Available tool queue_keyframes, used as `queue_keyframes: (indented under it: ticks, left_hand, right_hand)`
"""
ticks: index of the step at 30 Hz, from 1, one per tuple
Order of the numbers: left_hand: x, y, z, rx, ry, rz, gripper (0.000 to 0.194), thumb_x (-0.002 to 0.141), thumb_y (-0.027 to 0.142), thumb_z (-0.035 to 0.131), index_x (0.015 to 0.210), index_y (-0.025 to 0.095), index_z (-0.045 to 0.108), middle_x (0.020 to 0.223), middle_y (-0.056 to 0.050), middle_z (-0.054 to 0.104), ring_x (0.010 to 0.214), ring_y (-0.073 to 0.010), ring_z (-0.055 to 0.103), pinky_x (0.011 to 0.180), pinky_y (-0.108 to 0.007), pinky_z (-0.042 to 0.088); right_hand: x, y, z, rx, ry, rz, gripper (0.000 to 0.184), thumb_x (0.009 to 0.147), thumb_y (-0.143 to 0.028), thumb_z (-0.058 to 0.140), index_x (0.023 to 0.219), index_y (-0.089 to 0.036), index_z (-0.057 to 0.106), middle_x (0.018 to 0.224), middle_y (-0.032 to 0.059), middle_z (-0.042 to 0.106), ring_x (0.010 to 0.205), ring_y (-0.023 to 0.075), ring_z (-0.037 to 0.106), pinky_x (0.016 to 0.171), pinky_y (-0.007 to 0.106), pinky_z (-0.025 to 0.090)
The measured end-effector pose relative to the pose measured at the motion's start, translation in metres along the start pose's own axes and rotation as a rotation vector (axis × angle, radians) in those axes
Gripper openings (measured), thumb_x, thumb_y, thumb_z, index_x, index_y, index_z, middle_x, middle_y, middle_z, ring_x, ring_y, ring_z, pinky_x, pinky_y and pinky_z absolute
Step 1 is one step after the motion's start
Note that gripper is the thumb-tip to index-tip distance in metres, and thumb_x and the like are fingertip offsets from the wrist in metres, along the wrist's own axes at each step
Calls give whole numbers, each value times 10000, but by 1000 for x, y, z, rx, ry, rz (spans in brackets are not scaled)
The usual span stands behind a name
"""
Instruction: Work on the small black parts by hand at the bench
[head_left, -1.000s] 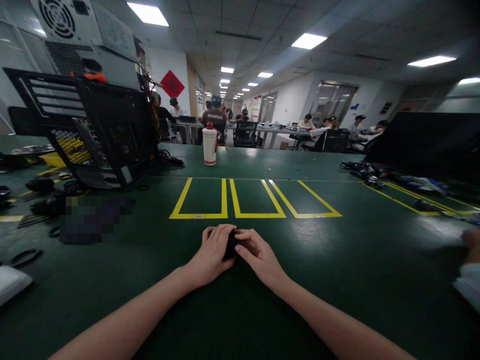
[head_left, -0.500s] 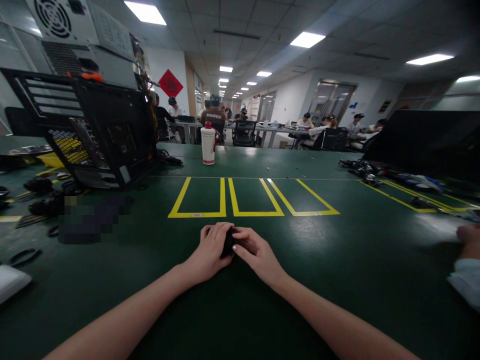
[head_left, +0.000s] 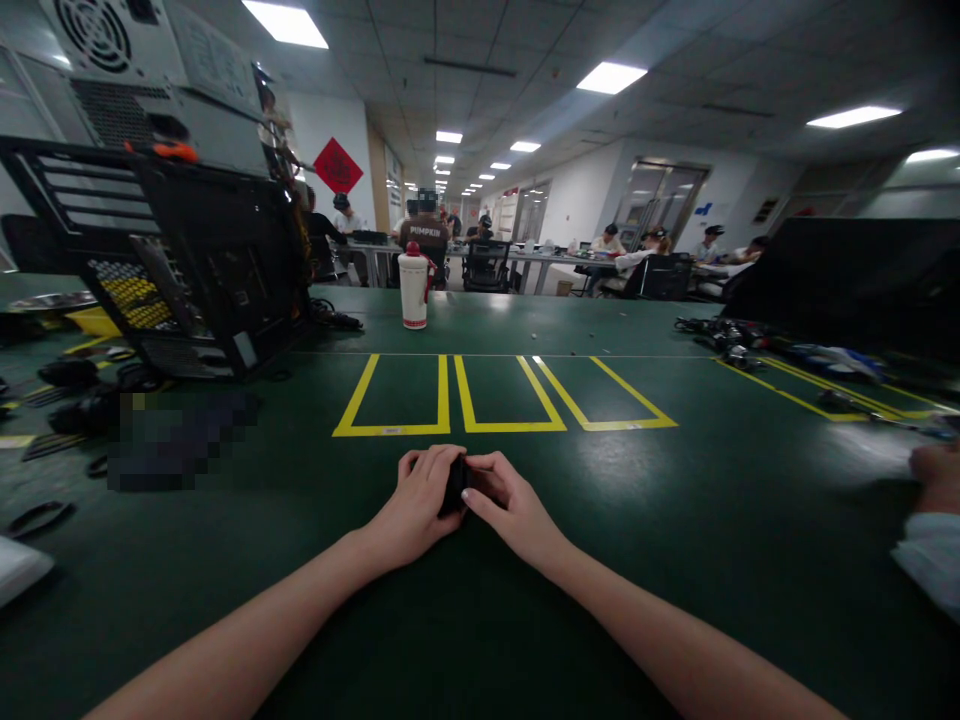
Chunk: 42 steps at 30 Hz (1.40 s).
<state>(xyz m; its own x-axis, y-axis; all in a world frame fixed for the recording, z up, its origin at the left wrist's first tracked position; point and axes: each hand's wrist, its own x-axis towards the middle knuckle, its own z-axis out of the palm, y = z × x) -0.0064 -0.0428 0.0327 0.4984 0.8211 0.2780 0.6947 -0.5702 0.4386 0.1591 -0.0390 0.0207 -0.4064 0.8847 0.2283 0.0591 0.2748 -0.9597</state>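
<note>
Both my hands rest together on the green table, just in front of three yellow taped boxes. My left hand is curled, fingers wrapped over a small black object. My right hand pinches the same black object from the other side. Most of the object is hidden between my fingers, so I cannot make out what it is.
A black open computer case stands at the left with dark parts scattered before it. A white bottle with a red cap stands behind the yellow boxes. Another person's hand and sleeve lie at the right edge. Cables and parts lie far right.
My hands stay together on the black object with barely any shift. The view has drifted slightly.
</note>
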Motion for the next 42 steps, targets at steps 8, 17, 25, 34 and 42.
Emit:
queue_keyframes:
  ticks: [8,17,25,34,42]
  left_hand:
    - [0,0,-1,3,-9,-6,534,741,211,519,1201,212,247,1210,-73,384,1119,-227,365,968,-459,228]
    - [-1,1,-3,-2,-2,12,528,742,213,520,1198,221,255,1212,-73,388,1119,-233,371,959,-463,244]
    - [1,-5,6,8,49,7,562,711,196,544,1193,218,255,1190,-72,397,1101,-234,375,955,-466,234]
    - [0,-4,5,0,43,19,570,711,194,544,1199,226,251,1197,-68,396,1113,-239,369,961,-471,228]
    - [-1,1,-3,-9,2,17,532,740,201,516,1200,218,250,1205,-76,392,1118,-234,373,964,-474,227]
  right_hand:
    - [3,4,-2,-21,64,37,305,756,-232,520,1056,-223,462,1061,39,531,1017,172,509,895,369,409]
    - [1,3,-1,20,-1,-29,239,728,-190,546,960,-224,500,1053,16,517,990,157,522,878,331,426]
    - [3,3,-1,14,34,35,328,748,-200,525,1069,-229,468,1071,27,536,1033,163,504,913,348,402]
    - [1,1,-3,75,-29,42,287,725,-204,555,1002,-222,482,1010,22,549,993,170,532,856,337,442]
    - [3,3,-2,-8,41,56,311,749,-231,526,1055,-222,475,1073,33,532,1022,169,510,895,352,414]
